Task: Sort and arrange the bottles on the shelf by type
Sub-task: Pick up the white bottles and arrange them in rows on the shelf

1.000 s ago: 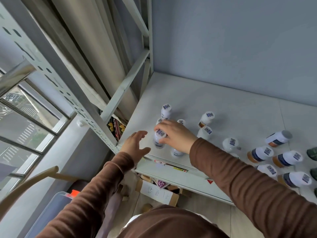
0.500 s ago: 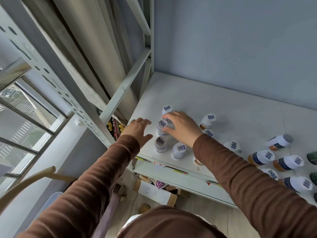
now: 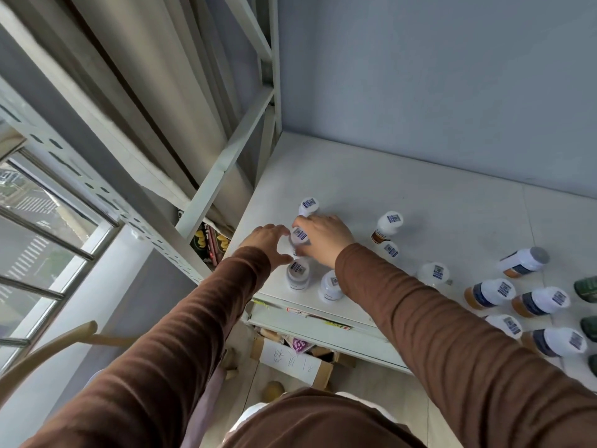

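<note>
Small white-capped bottles stand in a cluster at the shelf's (image 3: 355, 176) front left corner. My right hand (image 3: 326, 237) grips one of them, a white bottle (image 3: 298, 236) with a barcode sticker on its cap. My left hand (image 3: 269, 242) cups the same bottle from the left, fingers and thumb curved near it; contact is unclear. Another white bottle (image 3: 309, 205) stands just behind, and two more (image 3: 298, 274) (image 3: 330, 286) stand in front near the edge. Amber bottles with white caps (image 3: 389, 225) (image 3: 491, 292) stand to the right.
More amber bottles (image 3: 523, 261) (image 3: 541, 302) (image 3: 559, 342) and dark green ones (image 3: 586, 287) fill the right side. The shelf's metal post (image 3: 274, 76) and diagonal brace (image 3: 223, 169) rise at the left. A cardboard box (image 3: 290, 360) sits on the floor below.
My right hand left the front bottle standing and moved back onto the bottle behind it. My left hand reached forward and closed in beside that bottle.
</note>
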Motion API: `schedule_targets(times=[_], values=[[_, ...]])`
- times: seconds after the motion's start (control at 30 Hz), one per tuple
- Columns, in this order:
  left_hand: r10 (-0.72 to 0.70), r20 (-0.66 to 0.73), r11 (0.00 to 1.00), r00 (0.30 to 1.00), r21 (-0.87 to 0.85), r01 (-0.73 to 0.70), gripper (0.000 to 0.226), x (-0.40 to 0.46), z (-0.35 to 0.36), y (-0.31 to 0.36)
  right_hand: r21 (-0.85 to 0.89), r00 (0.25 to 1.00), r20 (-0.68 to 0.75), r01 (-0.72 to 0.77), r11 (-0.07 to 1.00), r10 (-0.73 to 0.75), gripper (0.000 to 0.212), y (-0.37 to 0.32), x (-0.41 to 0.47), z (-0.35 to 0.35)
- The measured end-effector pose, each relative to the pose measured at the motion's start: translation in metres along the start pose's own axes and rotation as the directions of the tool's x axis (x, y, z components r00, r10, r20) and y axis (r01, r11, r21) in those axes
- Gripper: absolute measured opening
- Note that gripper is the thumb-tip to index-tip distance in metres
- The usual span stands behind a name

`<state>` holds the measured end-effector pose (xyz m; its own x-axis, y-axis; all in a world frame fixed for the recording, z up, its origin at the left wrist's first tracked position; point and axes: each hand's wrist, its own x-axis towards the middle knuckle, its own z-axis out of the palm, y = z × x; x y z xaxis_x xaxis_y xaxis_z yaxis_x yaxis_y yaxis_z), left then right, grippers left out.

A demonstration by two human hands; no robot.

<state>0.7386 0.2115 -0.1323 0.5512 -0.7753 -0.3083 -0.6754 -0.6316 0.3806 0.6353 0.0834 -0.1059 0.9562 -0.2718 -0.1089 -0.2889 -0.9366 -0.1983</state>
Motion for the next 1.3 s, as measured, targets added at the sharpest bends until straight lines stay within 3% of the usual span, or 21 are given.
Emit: schedule_targets(times=[0.07, 0.13, 0.23, 0.3, 0.37, 0.43, 0.6, 0.7, 0.83, 0.93, 0.97, 1.03, 1.13, 1.2, 1.3], values=[[-0.003, 0.014, 0.996, 1.0, -0.091, 0.005, 0.06, 0.002, 0.003, 0.0, 0.06, 0.999, -0.01, -0.03, 0.998, 0.03, 0.039, 0.001, 0.001, -0.001], [0.005, -0.037, 0.969, 0.999, -0.245, -0.014, 0.057, -0.002, 0.0, -0.001, 0.263, 0.995, 0.001, -0.094, 0.96, 0.097, 0.04, 0.005, 0.0, -0.011], [0.013, -0.187, 0.856, 0.982, -0.506, -0.108, 0.055, -0.018, -0.022, 0.006, 0.643, 0.991, -0.022, -0.087, 0.761, 0.132, 0.036, 0.015, -0.003, -0.046], [0.025, -0.25, 0.768, 0.968, -0.615, -0.179, 0.056, -0.031, -0.042, 0.017, 0.79, 0.991, -0.02, -0.067, 0.609, 0.135, 0.032, 0.018, -0.009, -0.075], [0.062, -0.244, 0.595, 0.968, -0.77, -0.232, 0.053, -0.042, -0.058, 0.03, 0.865, 0.991, -0.013, -0.056, 0.499, 0.134, 0.03, 0.017, -0.015, -0.099], [0.108, -0.192, 0.351, 0.976, -0.911, -0.218, 0.047, -0.054, -0.068, 0.044, 0.906, 0.99, -0.047, -0.013, 0.422, 0.131, 0.029, 0.013, -0.02, -0.116], [0.234, 0.001, -0.206, 0.972, -0.977, 0.05, 0.045, -0.077, -0.073, 0.069, 0.936, 0.969, -0.159, 0.087, 0.341, 0.191, 0.034, -0.003, -0.034, -0.142], [0.294, 0.06, -0.337, 0.954, -0.927, 0.162, 0.052, -0.086, -0.07, 0.077, 0.928, 0.957, -0.197, 0.111, 0.356, 0.215, 0.039, -0.012, -0.044, -0.15], [0.292, 0.055, -0.337, 0.955, -0.928, 0.156, 0.055, -0.092, -0.068, 0.086, 0.919, 0.95, -0.208, 0.108, 0.378, 0.234, 0.034, -0.013, -0.053, -0.151], [0.191, -0.021, -0.252, 0.981, -0.967, 0.028, 0.046, -0.095, -0.068, 0.09, 0.921, 0.958, -0.193, 0.101, 0.377, 0.214, 0.019, -0.008, -0.056, -0.149], [0.132, -0.075, -0.176, 0.988, -0.983, -0.051, 0.041, -0.095, -0.066, 0.09, 0.919, 0.962, -0.182, 0.093, 0.384, 0.204, 0.016, -0.005, -0.056, -0.148], [0.008, -0.221, 0.077, 0.975, -0.972, -0.221, 0.031, -0.098, -0.062, 0.092, 0.913, 0.972, -0.149, 0.065, 0.402, 0.18, 0.023, 0.001, -0.058, -0.146], [-0.11, -0.394, 0.415, 0.912, -0.852, -0.318, 0.04, -0.101, -0.055, 0.095, 0.897, 0.99, -0.086, 0.027, 0.442, 0.115, 0.036, 0.008, -0.064, -0.142], [-0.141, -0.451, 0.53, 0.881, -0.786, -0.318, 0.046, -0.103, -0.053, 0.097, 0.881, 0.994, -0.061, 0.012, 0.473, 0.089, 0.04, 0.013, -0.064, -0.138], [-0.145, -0.5, 0.607, 0.854, -0.726, -0.322, 0.049, -0.103, -0.049, 0.093, 0.874, 0.996, -0.035, -0.01, 0.487, 0.082, 0.042, 0.016, -0.062, -0.134]])
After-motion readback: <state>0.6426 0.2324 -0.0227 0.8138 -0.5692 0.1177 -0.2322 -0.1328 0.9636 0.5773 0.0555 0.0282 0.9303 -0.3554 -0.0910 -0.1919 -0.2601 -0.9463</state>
